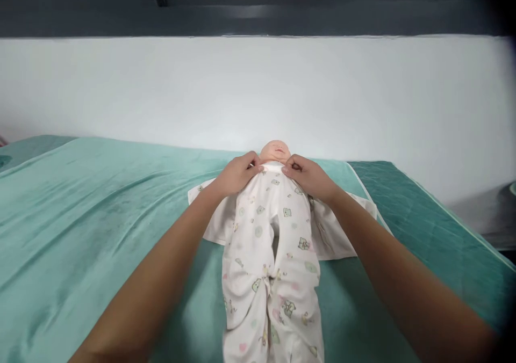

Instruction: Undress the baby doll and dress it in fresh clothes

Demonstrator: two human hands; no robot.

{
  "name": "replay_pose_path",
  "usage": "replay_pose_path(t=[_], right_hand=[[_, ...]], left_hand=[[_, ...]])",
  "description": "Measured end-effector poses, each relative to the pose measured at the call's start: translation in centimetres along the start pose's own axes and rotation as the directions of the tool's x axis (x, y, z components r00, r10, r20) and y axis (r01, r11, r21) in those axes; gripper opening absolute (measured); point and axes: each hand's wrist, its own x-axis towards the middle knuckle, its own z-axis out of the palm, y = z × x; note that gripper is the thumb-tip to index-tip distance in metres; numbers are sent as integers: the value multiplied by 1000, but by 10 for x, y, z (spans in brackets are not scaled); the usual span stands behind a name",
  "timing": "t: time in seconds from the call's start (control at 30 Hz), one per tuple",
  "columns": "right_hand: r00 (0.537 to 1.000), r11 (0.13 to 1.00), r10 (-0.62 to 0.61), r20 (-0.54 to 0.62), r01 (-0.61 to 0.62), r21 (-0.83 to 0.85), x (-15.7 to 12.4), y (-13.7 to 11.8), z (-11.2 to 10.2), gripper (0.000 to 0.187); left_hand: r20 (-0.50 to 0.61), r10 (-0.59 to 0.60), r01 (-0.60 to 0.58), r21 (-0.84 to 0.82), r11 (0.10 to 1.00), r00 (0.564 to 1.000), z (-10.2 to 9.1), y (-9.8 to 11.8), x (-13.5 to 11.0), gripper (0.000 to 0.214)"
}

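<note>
A baby doll lies on its back on a teal sheet, head towards the white wall. White printed baby trousers lie over its body, legs pointing towards me. My left hand is closed on the left side of the trousers' waistband, just below the doll's chin. My right hand pinches the right side of the same waistband. A white cloth or open top spreads out beneath the doll on both sides.
The teal sheet covers a wide bed or table that runs left and towards me. A darker quilted teal cover shows at the right edge. A white wall stands close behind, with a dark window frame above.
</note>
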Motion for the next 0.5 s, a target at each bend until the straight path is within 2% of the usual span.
replay_pose_path(t=[0.13, 0.27, 0.33, 0.4, 0.5], right_hand=[[990, 994, 93, -107, -87, 60, 19, 11, 6, 24], [973, 985, 160, -165, -148, 85, 11, 18, 8, 27], [972, 985, 166, -167, -155, 75, 1, 19, 9, 28], [972, 987, 156, -173, -147, 67, -8, 22, 12, 27], [953, 995, 93, -288, -94, 9, -20, 30, 17, 21]], left_hand=[[-153, -112, 107, -46, 993, 982, 13, -14, 18, 16], [-110, -132, 125, -65, 990, 985, 16, -24, 3, 14], [-83, -123, 124, 13, 992, 989, 13, -30, -7, 13], [-106, -80, 95, 136, 986, 991, 10, -36, -14, 14], [-166, 15, 47, 362, 931, 986, 11, -43, -20, 19]])
